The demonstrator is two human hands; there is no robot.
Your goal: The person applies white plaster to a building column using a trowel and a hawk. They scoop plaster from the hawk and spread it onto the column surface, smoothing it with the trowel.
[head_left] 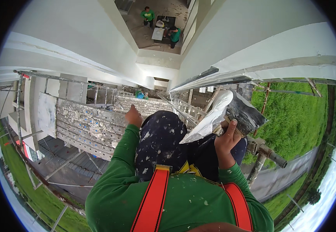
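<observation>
My right hand point(228, 143) is closed round a plastering hawk, with the thumb up along its near edge. The hawk is a dark, smeared plate point(245, 112), tilted beside my right knee. Wet-looking white plaster point(210, 118) covers its left side and tapers toward my lap. Whether a second tool lies under the plaster is hidden. My left hand point(133, 116) is beside my left knee, one finger stretched forward and the others loosely bent. I see nothing in it. Both knees are in dark trousers point(162, 135) spotted with white.
Perforated scaffold planks point(84, 121), crusted with dried plaster, run to the left. Scaffold tubes point(20, 104) and a pipe end with a clamp point(270, 152) flank me. Pale walls point(79, 34) rise ahead. Two people point(147, 16) in green stand at a dark table. Grass point(291, 120) is far below.
</observation>
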